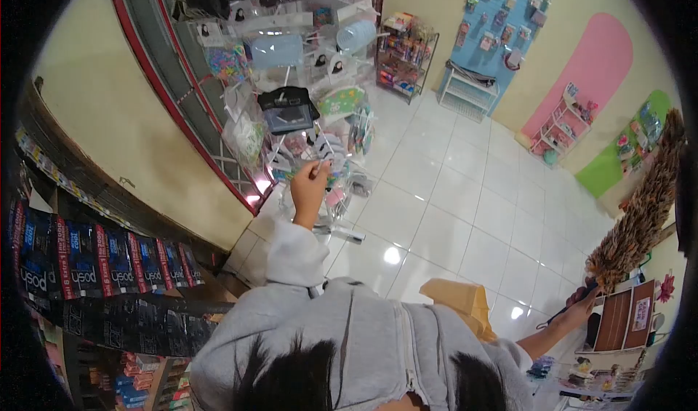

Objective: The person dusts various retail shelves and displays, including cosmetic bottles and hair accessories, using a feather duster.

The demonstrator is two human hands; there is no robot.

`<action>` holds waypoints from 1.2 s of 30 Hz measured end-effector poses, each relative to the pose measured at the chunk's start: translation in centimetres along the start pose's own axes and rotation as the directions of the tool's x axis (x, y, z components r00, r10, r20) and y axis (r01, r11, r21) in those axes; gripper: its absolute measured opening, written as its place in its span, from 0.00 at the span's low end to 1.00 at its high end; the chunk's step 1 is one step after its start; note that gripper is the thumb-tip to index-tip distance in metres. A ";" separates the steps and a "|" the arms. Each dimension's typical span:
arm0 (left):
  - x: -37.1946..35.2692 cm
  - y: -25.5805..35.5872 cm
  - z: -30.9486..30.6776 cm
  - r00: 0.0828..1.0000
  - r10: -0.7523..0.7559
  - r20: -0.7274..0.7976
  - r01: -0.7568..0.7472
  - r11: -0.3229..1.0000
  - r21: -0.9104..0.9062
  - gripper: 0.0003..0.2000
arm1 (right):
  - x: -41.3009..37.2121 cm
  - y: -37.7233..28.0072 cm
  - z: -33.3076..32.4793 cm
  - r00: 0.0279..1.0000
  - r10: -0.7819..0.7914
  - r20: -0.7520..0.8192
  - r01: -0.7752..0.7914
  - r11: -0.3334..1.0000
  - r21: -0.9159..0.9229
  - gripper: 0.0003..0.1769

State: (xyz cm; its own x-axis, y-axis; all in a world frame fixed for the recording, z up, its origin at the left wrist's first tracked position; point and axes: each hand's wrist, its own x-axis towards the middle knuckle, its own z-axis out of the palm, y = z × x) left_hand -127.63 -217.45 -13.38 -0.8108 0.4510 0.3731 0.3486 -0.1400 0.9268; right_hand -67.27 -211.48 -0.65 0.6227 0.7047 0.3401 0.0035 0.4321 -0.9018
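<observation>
My left hand [309, 189] is raised in front of a rack of hanging goods, its fingers closed in a pinch around something small and pale that I cannot make out. Close above it hangs a black pouch [289, 111] with a clear window, among plastic-wrapped packs. Off to the far right, my right hand [574, 313] grips the dark handle of a feather duster [636, 211]. The duster's brown feathers slant up toward the top right, away from the hanging goods.
Posh sachet strips [109, 254] hang on the left by a shelf. A red-framed folding gate [174, 84] stands behind the goods. White tiles [443, 193] cover the floor. A wire rack [407, 62] and a white shelf [467, 91] line the back wall. A brown paper-like object [462, 302] is beside me.
</observation>
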 end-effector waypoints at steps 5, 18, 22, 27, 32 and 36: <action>-0.2 -1.4 0.0 0.995 -0.095 0.037 0.098 0.991 -0.089 0.16 | -1.2 -0.7 0.8 1.000 0.018 -0.005 -0.019 0.999 -0.041 0.26; 0.2 -1.4 -1.2 0.964 -0.166 0.208 0.187 0.978 -0.087 0.17 | -2.7 1.0 0.9 0.996 0.011 0.084 -0.002 0.995 -0.103 0.23; 0.1 -1.3 -2.2 0.955 -0.181 0.234 0.206 0.974 -0.090 0.16 | -3.5 1.2 1.7 0.993 0.052 0.109 -0.036 0.990 -0.138 0.22; 0.1 -1.5 -3.5 0.953 -0.151 0.263 0.178 0.981 -0.081 0.15 | -5.2 0.4 3.1 0.994 0.041 0.105 -0.024 0.987 -0.157 0.20; 0.0 -2.3 -5.0 0.952 -0.133 0.277 0.170 0.979 -0.112 0.14 | -6.2 0.3 3.8 0.993 0.022 0.117 -0.008 0.993 -0.115 0.18; -0.1 -3.1 -6.4 0.949 -0.091 0.301 0.144 0.977 -0.159 0.13 | -6.7 0.5 3.9 0.986 0.031 0.162 -0.020 0.997 -0.072 0.17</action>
State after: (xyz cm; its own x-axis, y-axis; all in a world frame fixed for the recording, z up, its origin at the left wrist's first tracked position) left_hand -131.70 -222.69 -16.02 -0.6596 0.7065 0.2566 0.1492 -0.2115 0.9659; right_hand -74.47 -213.87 -2.32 0.4878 0.7996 0.3502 0.0479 0.3761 -0.9253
